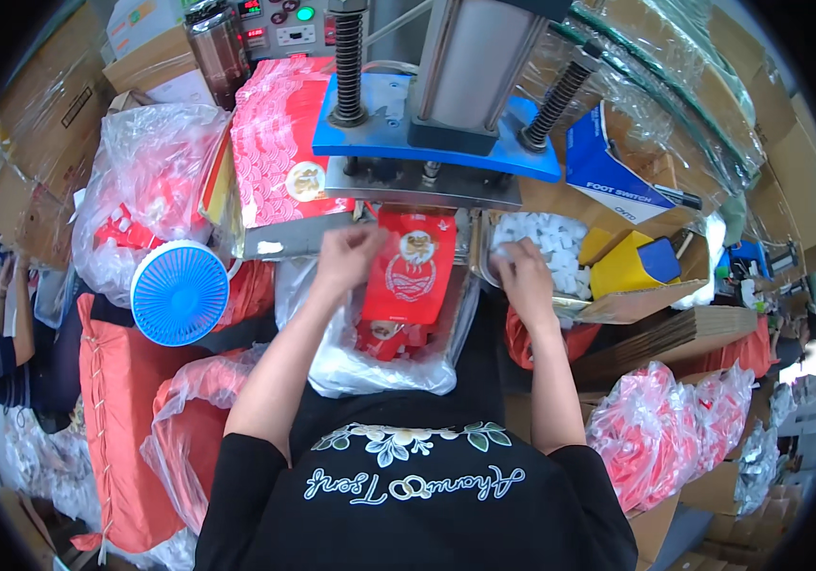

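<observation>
A red printed packet (415, 276) with a gold and white figure hangs over the front edge of the press, below its metal plate. My left hand (347, 257) is at the packet's upper left edge, thumb and fingers pinched together on it. To the right, my right hand (526, 278) reaches into a tray of small white pieces (560, 249). Its fingers curl down among the pieces, and what they hold is hidden. Under the hanging packet, more red packets (391, 340) lie in a container lined with a clear plastic bag (332, 366).
A press with a blue plate (437, 157) and springs stands ahead. Left are a blue fan (179, 292), stacked red printed sheets (279, 143) and a plastic bag (146, 190). A yellow holder (622, 266) and blue box (608, 162) sit right. Another person (8, 362) is far left.
</observation>
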`<move>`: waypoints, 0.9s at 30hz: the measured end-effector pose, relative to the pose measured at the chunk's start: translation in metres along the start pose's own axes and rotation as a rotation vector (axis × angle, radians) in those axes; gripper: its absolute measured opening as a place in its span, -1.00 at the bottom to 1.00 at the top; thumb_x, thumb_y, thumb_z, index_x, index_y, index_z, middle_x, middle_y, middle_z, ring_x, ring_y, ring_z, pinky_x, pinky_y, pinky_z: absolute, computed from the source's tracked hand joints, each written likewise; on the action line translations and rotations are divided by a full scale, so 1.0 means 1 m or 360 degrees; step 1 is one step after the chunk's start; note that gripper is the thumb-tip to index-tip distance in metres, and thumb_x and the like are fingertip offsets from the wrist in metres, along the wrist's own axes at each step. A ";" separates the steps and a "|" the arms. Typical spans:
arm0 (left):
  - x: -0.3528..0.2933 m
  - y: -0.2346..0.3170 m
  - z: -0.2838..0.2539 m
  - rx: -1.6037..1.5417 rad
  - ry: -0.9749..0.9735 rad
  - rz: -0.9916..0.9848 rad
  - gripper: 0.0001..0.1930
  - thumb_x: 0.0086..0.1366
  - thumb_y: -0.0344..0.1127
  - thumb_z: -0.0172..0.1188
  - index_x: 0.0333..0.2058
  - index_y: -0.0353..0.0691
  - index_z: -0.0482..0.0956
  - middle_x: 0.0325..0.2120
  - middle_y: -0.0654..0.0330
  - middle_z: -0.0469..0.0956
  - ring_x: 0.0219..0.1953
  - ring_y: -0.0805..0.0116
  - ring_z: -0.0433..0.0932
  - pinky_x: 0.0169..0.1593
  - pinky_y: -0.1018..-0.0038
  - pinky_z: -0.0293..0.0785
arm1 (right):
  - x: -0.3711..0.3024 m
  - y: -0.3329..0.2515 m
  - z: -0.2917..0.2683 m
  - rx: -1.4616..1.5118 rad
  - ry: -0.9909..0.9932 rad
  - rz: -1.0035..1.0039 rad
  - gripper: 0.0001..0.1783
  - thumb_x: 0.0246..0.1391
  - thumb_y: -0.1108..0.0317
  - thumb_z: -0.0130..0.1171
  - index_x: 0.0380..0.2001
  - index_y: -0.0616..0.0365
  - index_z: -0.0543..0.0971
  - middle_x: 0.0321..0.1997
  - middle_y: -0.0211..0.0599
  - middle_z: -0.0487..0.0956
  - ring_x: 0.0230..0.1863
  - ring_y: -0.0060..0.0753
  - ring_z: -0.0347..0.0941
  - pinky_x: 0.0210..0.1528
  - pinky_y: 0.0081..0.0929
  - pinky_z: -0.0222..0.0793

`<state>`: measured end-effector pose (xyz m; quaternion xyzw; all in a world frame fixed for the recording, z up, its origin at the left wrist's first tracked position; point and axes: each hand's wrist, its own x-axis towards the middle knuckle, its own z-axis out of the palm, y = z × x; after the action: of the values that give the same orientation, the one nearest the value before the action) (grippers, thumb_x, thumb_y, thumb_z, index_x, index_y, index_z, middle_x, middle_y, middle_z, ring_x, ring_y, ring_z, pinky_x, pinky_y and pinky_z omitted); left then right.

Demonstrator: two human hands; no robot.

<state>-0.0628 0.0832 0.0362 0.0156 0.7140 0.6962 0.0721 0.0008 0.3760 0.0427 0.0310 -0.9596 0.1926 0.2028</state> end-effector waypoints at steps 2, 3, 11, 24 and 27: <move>0.015 0.005 -0.035 0.0747 0.0271 0.0503 -0.55 0.23 -0.21 0.28 0.04 -0.30 0.53 -0.14 0.02 0.64 -0.12 0.26 0.61 -0.06 0.38 0.50 | 0.000 -0.004 0.000 0.0148 0.0077 0.0126 -0.77 0.19 0.33 0.09 -0.14 0.19 0.57 -0.17 -0.01 0.52 -0.20 0.09 0.49 -0.14 -0.16 0.39; 0.016 0.005 -0.047 0.1131 0.0470 0.0773 -0.46 0.20 -0.17 0.30 0.11 -0.28 0.46 -0.01 -0.02 0.54 0.03 0.17 0.51 0.07 0.31 0.40 | 0.000 0.000 0.003 0.0199 0.0125 0.0122 -0.76 0.21 0.32 0.07 -0.13 0.20 0.56 -0.16 0.01 0.52 -0.23 0.10 0.50 -0.16 -0.17 0.40; -0.042 -0.015 -0.086 0.1455 0.0611 0.0884 -0.75 0.09 -0.39 0.27 -0.19 -0.12 0.66 -0.18 0.21 0.61 0.03 0.16 0.49 0.31 0.06 -0.01 | -0.003 0.005 -0.005 0.0896 0.0134 0.0462 -0.78 0.13 0.46 0.20 -0.13 0.20 0.51 -0.30 -0.41 0.55 -0.33 -0.64 0.40 -0.29 -0.63 0.34; -0.099 -0.023 -0.004 0.0100 -0.0198 0.0257 -0.85 0.21 -0.37 0.33 -0.29 -0.33 0.70 -0.47 0.26 0.64 -0.38 0.59 0.51 -0.24 0.58 0.43 | 0.002 -0.104 -0.026 0.1121 -0.0629 -0.0035 -0.77 0.03 0.40 0.32 -0.23 0.24 0.65 -0.22 -0.33 0.67 -0.17 -0.53 0.54 -0.12 -0.54 0.41; -0.096 -0.037 0.000 0.0141 -0.0276 0.0030 -0.76 0.25 -0.28 0.30 -0.30 -0.41 0.67 -0.46 0.24 0.64 -0.41 0.59 0.52 -0.33 0.54 0.46 | 0.003 -0.092 -0.008 0.1423 -0.0814 0.0162 -0.73 0.04 0.40 0.31 -0.17 0.25 0.63 -0.21 -0.33 0.67 -0.15 -0.50 0.55 -0.12 -0.51 0.44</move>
<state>0.0353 0.0698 0.0070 0.0856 0.7351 0.6606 0.1262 0.0142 0.2943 0.0835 0.1140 -0.8028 0.5797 -0.0809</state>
